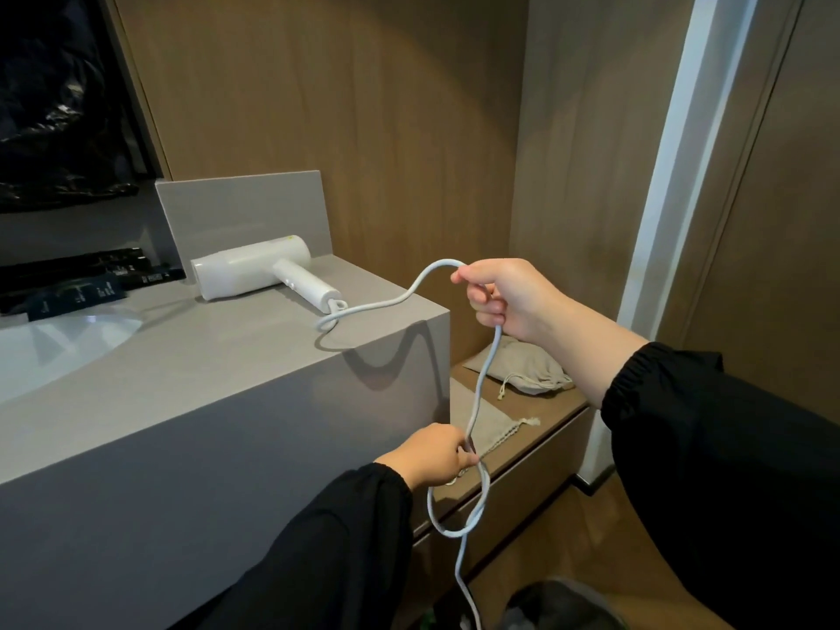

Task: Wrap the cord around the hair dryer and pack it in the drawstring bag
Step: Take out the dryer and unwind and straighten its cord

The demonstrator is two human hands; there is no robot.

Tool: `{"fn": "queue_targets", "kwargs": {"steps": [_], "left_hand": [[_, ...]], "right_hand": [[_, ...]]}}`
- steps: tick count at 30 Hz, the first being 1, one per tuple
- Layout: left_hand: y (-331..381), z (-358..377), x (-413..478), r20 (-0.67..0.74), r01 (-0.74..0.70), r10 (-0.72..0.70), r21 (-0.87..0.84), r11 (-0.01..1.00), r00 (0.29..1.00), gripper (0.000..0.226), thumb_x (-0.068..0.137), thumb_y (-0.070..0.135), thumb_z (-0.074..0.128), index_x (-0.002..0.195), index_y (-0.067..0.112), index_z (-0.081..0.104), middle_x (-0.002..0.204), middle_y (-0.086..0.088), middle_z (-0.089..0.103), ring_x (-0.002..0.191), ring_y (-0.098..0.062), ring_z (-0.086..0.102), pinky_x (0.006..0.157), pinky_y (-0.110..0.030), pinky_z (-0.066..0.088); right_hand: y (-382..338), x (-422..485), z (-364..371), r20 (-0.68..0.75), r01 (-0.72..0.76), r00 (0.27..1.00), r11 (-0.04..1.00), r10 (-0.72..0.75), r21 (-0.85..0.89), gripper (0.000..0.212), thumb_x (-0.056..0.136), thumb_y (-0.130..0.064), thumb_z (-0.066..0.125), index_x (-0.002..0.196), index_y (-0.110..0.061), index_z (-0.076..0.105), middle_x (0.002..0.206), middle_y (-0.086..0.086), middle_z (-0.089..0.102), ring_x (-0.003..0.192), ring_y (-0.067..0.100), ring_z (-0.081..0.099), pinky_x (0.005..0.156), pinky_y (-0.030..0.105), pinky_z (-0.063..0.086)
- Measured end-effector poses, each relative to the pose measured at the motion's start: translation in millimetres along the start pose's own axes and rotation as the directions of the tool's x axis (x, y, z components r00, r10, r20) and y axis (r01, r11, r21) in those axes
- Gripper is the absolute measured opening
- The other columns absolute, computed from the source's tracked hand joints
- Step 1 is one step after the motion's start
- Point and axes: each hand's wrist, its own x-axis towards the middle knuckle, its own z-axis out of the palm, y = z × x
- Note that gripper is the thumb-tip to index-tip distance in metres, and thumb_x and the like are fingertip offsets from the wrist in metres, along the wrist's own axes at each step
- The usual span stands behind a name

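The white hair dryer (254, 272) is lying on the grey desk (218, 356) while the right hand (507, 297) and left hand (432, 454) are both gripping its cord (386, 304) (looping below the left), a flat drawstring bag (494, 430) resting on the low shelf (559, 404).

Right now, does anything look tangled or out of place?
Yes. The cord crosses itself in a loop below the left hand, and curls beside the dryer handle on the counter. Nothing looks spilled or damaged.

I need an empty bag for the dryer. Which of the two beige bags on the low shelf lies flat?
The nearer bag, beside the left hand; the farther bag behind it is plump.
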Motion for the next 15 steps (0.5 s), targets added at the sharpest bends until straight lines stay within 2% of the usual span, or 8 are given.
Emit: {"fn": "queue_targets", "kwargs": {"steps": [3,6,8,11,15], "left_hand": [[2,7,1,-0.001,-0.001,0.001,-0.051,0.999,1.000,0.033,0.096,0.038,0.052,0.094,0.008,0.068,0.091,-0.011,0.067,0.082,-0.024,0.061,0.077,-0.036,0.050],[7,11,-1,-0.062,-0.021,0.014,-0.109,0.994,0.998,0.036,0.097,0.036,0.051,0.082,0.006,0.065,0.079,-0.015,0.063,0.070,-0.025,0.055,0.068,-0.036,0.047],[11,12,-4,-0.116,-0.043,0.029,-0.127,0.991,0.993,0.033,0.097,0.033,0.051,0.085,0.008,0.067,0.079,-0.014,0.065,0.068,-0.023,0.056,0.068,-0.036,0.048],[17,13,-10,-0.208,-0.086,0.039,-0.223,0.971,0.977,0.028,0.096,0.029,0.052,0.084,0.011,0.069,0.078,-0.010,0.067,0.069,-0.021,0.059,0.070,-0.035,0.050],[26,12,-17,-0.281,-0.121,-0.006,-0.434,0.893,0.960,0.023,0.095,0.020,0.055,0.081,0.009,0.069,0.065,0.002,0.062,0.054,-0.004,0.057,0.063,-0.023,0.049]], "right_hand": [[3,-1,-5,-0.098,0.000,0.995,0.997,-0.007,-0.074,0.017,0.094,-0.011,0.053,0.103,0.000,0.063,0.064,0.006,0.050,0.050,0.012,0.038,0.047,0.023,0.033],[18,-4,-17,-0.205,0.013,0.977,0.975,-0.059,-0.220,0.022,0.097,-0.021,0.052,0.108,-0.008,0.065,0.079,0.008,0.061,0.067,0.015,0.053,0.060,0.025,0.046],[39,-11,-28,-0.250,-0.019,0.968,0.991,-0.015,-0.131,0.027,0.100,-0.026,0.045,0.109,-0.009,0.064,0.080,0.007,0.063,0.072,0.016,0.055,0.065,0.027,0.047],[85,-29,-46,-0.236,-0.073,0.967,0.993,0.092,0.090,0.034,0.104,-0.028,0.034,0.102,-0.009,0.063,0.076,0.007,0.061,0.071,0.017,0.054,0.063,0.028,0.043],[152,-61,-56,-0.224,-0.144,0.962,0.988,0.153,0.058,0.035,0.104,-0.025,0.034,0.107,-0.005,0.063,0.088,0.010,0.066,0.080,0.019,0.059,0.069,0.030,0.045]]}}
